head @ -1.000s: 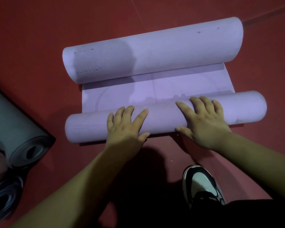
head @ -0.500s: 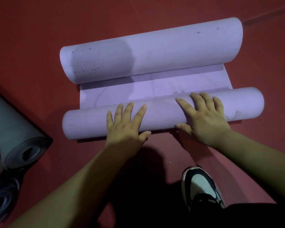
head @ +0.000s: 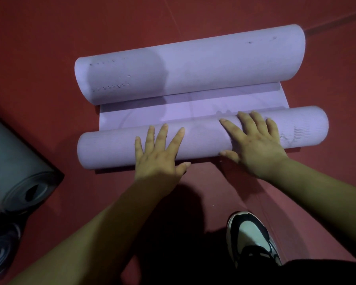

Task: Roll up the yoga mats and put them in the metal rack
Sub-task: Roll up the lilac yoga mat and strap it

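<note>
A purple yoga mat (head: pixel 144 114) lies on the red floor, curled at both ends. Its near roll (head: pixel 111 149) is thin and long; its far roll (head: pixel 203 64) is thicker. A narrow flat strip of mat shows between the two rolls. My left hand (head: pixel 158 155) presses flat on the middle of the near roll, fingers spread and straight. My right hand (head: pixel 255 145) presses on the same roll further right, fingers straight over its top, thumb on the near side. The metal rack is not in view.
A grey rolled mat (head: pixel 19 171) lies at the left edge, with another dark rolled mat (head: pixel 0 249) below it. My black-and-white shoe (head: pixel 253 239) stands on the red floor (head: pixel 49 38) at the lower right. Red floor surrounds the purple mat.
Both hands have pushed the near roll away from me. The flat strip between the two rolls has grown narrower and the near roll a little thicker.
</note>
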Demonstrator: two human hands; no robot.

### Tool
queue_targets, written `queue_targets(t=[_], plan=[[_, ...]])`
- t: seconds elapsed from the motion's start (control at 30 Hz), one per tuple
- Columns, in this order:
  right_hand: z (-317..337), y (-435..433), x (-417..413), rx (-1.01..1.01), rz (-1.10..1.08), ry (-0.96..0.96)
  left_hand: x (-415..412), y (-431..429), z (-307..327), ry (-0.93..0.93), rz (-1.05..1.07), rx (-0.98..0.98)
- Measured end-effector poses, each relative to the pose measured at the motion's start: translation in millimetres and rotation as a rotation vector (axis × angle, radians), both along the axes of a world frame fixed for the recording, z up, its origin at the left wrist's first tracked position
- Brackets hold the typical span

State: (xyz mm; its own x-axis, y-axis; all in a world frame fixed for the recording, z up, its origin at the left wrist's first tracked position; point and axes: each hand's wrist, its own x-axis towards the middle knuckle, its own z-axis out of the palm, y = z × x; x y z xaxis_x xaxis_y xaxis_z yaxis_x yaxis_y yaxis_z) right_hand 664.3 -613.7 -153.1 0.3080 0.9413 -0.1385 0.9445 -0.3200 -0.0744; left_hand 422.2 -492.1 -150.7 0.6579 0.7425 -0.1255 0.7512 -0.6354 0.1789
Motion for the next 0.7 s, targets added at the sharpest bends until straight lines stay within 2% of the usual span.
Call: queue_targets(t=[0.2,0.37,0.53,0.7], plan=[[6,8,7,-0.05,-0.003,0.007,-5,-13,-7,-0.051,-0.027,0.111],[4,6,-4,0.017,-0.004,0.008,0,2,-2,-0.024,-0.024,0.027],[2,18,5,-0.031,0.006,-0.006,10,14,6,0.012,-0.033,-0.009],[9,32,13,-0.094,-0.008,0.015,7,13,1,-0.044,-0.054,0.051]])
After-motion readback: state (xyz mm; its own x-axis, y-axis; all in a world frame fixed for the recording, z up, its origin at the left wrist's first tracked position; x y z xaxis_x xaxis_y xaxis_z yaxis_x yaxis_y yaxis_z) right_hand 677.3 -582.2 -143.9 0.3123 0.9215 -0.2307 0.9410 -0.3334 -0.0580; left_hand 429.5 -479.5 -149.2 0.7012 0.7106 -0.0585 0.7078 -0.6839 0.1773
